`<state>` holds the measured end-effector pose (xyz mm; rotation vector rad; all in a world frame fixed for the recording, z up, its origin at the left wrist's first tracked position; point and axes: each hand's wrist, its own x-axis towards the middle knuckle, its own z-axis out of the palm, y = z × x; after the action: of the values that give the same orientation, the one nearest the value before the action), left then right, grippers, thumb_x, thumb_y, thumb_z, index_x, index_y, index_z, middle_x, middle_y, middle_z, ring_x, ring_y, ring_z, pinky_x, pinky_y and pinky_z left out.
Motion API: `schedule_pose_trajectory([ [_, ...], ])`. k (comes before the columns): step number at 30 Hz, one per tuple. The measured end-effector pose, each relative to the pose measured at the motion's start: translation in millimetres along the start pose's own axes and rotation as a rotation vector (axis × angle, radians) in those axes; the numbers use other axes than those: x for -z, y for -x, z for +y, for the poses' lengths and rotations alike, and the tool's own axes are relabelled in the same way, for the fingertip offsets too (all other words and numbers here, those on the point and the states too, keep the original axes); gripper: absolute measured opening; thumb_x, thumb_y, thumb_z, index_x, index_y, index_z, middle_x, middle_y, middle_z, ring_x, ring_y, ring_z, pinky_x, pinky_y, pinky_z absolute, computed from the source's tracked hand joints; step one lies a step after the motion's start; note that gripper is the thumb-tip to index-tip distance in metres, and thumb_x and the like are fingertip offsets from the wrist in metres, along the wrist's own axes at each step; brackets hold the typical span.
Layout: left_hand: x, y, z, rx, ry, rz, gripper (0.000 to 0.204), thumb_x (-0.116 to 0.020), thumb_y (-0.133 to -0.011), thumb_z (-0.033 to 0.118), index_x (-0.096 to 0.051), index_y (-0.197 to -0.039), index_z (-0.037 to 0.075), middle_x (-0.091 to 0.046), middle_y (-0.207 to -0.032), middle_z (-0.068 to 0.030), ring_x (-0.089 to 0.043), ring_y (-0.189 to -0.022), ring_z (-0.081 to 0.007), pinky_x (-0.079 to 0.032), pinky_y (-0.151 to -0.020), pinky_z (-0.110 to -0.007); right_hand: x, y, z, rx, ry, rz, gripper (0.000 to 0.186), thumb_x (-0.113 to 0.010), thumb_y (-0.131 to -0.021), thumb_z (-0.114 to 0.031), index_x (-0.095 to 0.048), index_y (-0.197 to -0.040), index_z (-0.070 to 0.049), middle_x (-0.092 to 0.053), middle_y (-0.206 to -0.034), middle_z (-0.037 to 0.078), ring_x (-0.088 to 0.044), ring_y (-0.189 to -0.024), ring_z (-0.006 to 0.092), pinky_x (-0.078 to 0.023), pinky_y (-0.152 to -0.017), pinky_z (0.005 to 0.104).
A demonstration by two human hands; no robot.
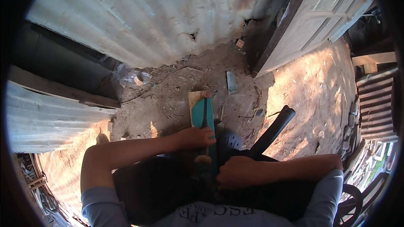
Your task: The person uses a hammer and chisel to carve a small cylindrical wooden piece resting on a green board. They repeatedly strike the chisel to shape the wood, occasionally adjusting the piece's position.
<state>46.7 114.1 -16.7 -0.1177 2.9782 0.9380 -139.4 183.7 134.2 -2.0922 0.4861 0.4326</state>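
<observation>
A green-painted wooden board (198, 114), bare and pale at its far end, lies lengthwise in front of me between my legs. My left hand (197, 138) is closed around a chisel (205, 111). Its dark narrow shaft points away along the board, and its light rounded handle end (203, 159) shows on the near side of the hand. My right hand (235, 172) is a fist just right of the board's near part; what it grips is hidden. A long, dark, blade-like thing (273, 131) slants up to the right from behind that wrist.
A grey-blue sandal (230, 139) is beside the board. The dirt floor has wood chips and a small pale-blue offcut (232, 82). Corrugated metal sheeting (160, 17) stands ahead, a wooden door (311, 25) to its right. Clear plastic (128, 75) lies at left.
</observation>
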Motion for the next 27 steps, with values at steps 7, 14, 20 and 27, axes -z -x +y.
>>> schedule_pose_trajectory([
  [7,6,2,7,0.033,0.08,0.049,0.015,-0.053,-0.079,0.009,-0.049,-0.093,0.006,-0.048,-0.093,-0.0111,-0.054,-0.091,-0.0255,-0.052,-0.067,-0.035,0,-1,-3,0.026,0.019,0.026,0.036,-0.054,-0.087,-0.036,-0.062,-0.07,-0.005,-0.062,-0.063,0.014,-0.065,-0.064,0.0332,-0.052,-0.058,0.041],
  [14,22,2,8,0.062,0.094,0.071,0.017,-0.057,-0.075,0.007,-0.051,-0.091,0.004,-0.051,-0.092,-0.0094,-0.054,-0.096,-0.0239,-0.054,-0.065,-0.034,3,-1,-15,0.028,-0.004,0.155,0.026,-0.057,-0.081,-0.026,-0.061,-0.067,-0.006,-0.062,-0.062,0.014,-0.066,-0.062,0.0312,-0.052,-0.054,0.0393],
  [20,5,5,-1,0.029,0.036,0.069,0.013,-0.056,-0.076,0.008,-0.05,-0.088,0.005,-0.05,-0.091,-0.0089,-0.054,-0.093,-0.0235,-0.053,-0.065,-0.033,13,-6,-16,-0.039,0.056,0.101,0.023,-0.055,-0.082,-0.024,-0.062,-0.068,-0.006,-0.063,-0.063,0.013,-0.066,-0.062,0.0299,-0.053,-0.054,0.0398],
  [27,-2,14,-25,0.03,-0.109,0.028,0.009,-0.054,-0.078,0.01,-0.049,-0.085,0.006,-0.049,-0.088,-0.0082,-0.054,-0.088,-0.022,-0.051,-0.066,-0.032,16,-2,-6,-0.083,0.084,0.086,0.027,-0.056,-0.084,-0.028,-0.063,-0.071,-0.006,-0.064,-0.064,0.012,-0.066,-0.064,0.0309,-0.053,-0.056,0.0405],
])
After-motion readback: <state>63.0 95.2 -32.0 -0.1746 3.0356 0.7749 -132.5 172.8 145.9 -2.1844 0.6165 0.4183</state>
